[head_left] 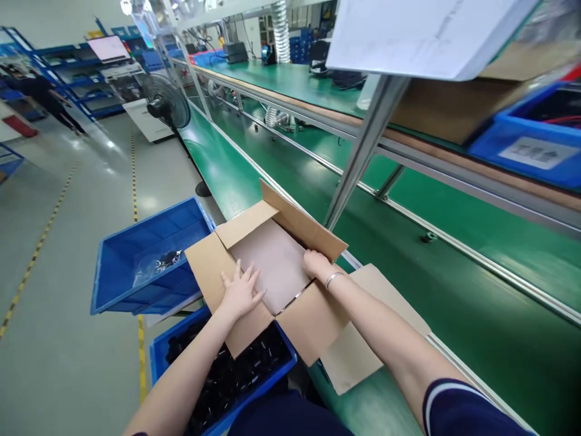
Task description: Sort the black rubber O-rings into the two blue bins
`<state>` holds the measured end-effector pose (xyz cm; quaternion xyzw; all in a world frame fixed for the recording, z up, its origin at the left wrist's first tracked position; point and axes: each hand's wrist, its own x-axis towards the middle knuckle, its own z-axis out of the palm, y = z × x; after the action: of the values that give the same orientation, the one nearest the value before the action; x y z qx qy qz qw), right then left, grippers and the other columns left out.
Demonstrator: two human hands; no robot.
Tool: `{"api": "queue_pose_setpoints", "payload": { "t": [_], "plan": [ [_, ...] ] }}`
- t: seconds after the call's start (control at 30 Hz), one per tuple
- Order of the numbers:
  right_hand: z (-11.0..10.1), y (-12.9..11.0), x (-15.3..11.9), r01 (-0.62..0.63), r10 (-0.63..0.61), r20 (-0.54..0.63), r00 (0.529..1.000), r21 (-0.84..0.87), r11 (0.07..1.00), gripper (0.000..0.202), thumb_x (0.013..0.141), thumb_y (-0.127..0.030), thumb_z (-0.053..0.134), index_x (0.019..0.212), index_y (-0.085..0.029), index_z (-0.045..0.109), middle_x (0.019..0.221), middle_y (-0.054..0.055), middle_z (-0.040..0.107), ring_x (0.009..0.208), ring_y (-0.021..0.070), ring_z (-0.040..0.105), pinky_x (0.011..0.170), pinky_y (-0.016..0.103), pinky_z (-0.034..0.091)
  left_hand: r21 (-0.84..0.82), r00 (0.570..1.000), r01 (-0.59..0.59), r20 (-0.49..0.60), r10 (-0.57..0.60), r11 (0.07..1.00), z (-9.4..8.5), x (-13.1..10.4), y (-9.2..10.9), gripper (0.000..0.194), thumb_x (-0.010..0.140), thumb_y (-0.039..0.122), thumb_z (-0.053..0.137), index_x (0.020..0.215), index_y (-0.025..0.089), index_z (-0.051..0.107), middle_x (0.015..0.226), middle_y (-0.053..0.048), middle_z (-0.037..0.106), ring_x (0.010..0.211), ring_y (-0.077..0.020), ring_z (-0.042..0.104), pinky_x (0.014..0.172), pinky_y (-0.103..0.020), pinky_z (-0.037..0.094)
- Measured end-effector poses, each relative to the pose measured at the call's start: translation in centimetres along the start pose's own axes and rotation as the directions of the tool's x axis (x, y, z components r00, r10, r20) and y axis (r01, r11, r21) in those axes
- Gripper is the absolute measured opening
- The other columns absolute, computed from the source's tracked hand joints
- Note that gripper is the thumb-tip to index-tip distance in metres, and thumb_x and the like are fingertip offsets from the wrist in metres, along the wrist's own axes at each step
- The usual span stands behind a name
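Observation:
An open cardboard box (313,324) stands on the green bench with its flaps folded outward. Inside, a flat greyish cardboard sheet (272,260) covers the contents. My left hand (240,293) is open, fingers spread over the box's left edge, the fingertips reaching the sheet. At the right inner edge of the box, my right hand (318,265) is closed, its fingers curled down by the sheet's edge. Whatever those fingers hold is hidden. Another flat piece of cardboard (351,360) lies under my right forearm.
A blue bin (118,260) with a clear plastic bag stands left of the box. Below it, another blue bin (158,351) holds many black parts. A metal post (361,151) rises behind the box. A fan (167,102) and a person (43,94) are farther off.

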<state>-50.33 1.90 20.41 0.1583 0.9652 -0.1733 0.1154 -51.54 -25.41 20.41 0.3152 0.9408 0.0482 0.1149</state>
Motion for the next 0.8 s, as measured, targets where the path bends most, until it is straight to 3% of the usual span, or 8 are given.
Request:
{"api": "queue_pose_setpoints", "payload": {
  "t": [0.1,0.2,0.3,0.37,0.47,0.63,0.73,0.8],
  "plan": [
    [-0.2,0.1,1.2,0.01,-0.005,0.053,0.999,-0.097,0.995,0.033,0.095,-0.032,0.063,0.121,-0.012,0.06,0.12,0.012,0.063,0.103,0.023,0.065,0.087,0.042,0.056,-0.019,0.998,0.002,-0.056,-0.003,1.0,-0.4,3.7,-1.1,0.075,0.086,0.042,0.06,0.154,0.028,0.032,0.164,-0.009,0.021,0.15,-0.0396,0.015,0.113,-0.073,0.0],
    [-0.9,0.7,1.7,0.057,-0.044,0.081,0.996,-0.161,0.985,0.029,0.097,-0.033,0.06,0.12,-0.015,0.061,0.12,0.01,0.063,0.103,0.0222,0.064,0.088,0.043,0.055,-0.055,0.989,0.051,-0.137,-0.058,0.997,-0.8,7.0,-2.8,0.086,0.081,0.029,0.065,0.156,0.018,0.024,0.164,-0.016,0.018,0.15,-0.0368,0.017,0.119,-0.063,0.007],
    [-1.5,0.9,1.7,0.079,-0.061,0.101,0.993,-0.19,0.979,0.029,0.097,-0.032,0.06,0.119,-0.015,0.062,0.12,0.01,0.063,0.102,0.0218,0.065,0.087,0.042,0.056,-0.099,0.966,0.109,-0.225,-0.129,0.989,-1.8,9.6,-4.9,0.089,0.082,0.021,0.062,0.157,0.011,0.015,0.164,-0.019,0.018,0.152,-0.0349,0.012,0.121,-0.053,0.015],
    [-1.6,0.6,1.3,0.086,-0.066,0.11,0.992,-0.19,0.978,0.028,0.097,-0.032,0.06,0.119,-0.015,0.062,0.119,0.01,0.064,0.1,0.0213,0.065,0.086,0.041,0.056,-0.127,0.944,0.14,-0.281,-0.171,0.982,-2.8,11.1,-6.7,0.093,0.081,0.018,0.063,0.157,0.01,0.011,0.166,-0.018,0.007,0.153,-0.0345,0.005,0.122,-0.05,0.019],
    [-1.3,-0.8,-0.1,0.101,-0.087,0.091,0.992,-0.166,0.981,0.028,0.097,-0.032,0.06,0.119,-0.015,0.061,0.118,0.01,0.064,0.1,0.0211,0.066,0.086,0.041,0.057,-0.172,0.906,0.187,-0.35,-0.237,0.967,-4.3,12.8,-9.1,0.097,0.081,0.019,0.063,0.157,0.008,0.004,0.165,-0.021,-0.008,0.153,-0.0352,0.005,0.12,-0.052,0.023],
    [-1.7,-4.1,-3.2,0.133,-0.132,0.015,0.991,-0.067,0.989,0.024,0.098,-0.022,0.057,0.119,-0.011,0.061,0.108,0.01,0.069,0.094,0.0209,0.068,0.086,0.039,0.056,-0.236,0.905,0.169,-0.348,-0.246,0.957,-4.8,13.5,-10.9,0.083,0.085,0.023,0.061,0.156,0.019,0.019,0.166,-0.017,0.008,0.153,-0.0351,0.007,0.116,-0.067,0.019],
    [-4.1,-4.0,-3.5,0.15,-0.148,-0.052,0.988,0.034,0.988,0.029,0.092,-0.004,0.05,0.116,-0.011,0.064,0.101,0.014,0.073,0.092,0.0233,0.071,0.083,0.033,0.055,-0.311,0.907,0.127,-0.347,-0.237,0.942,-4.2,13.4,-10.8,0.071,0.09,0.032,0.056,0.154,0.02,0.028,0.165,-0.015,0.012,0.153,-0.0349,0.002,0.115,-0.071,0.011],
    [-6.7,-2.3,-3.0,0.147,-0.136,-0.099,0.986,0.116,0.982,0.03,0.09,-0.002,0.048,0.109,-0.014,0.068,0.098,0.012,0.076,0.09,0.0234,0.072,0.083,0.031,0.054,-0.389,0.902,0.095,-0.355,-0.245,0.916,-4.2,13.5,-10.6,0.066,0.093,0.038,0.052,0.153,0.02,0.032,0.165,-0.014,0.013,0.153,-0.0339,0.0,0.116,-0.07,0.008]
  ]
}}
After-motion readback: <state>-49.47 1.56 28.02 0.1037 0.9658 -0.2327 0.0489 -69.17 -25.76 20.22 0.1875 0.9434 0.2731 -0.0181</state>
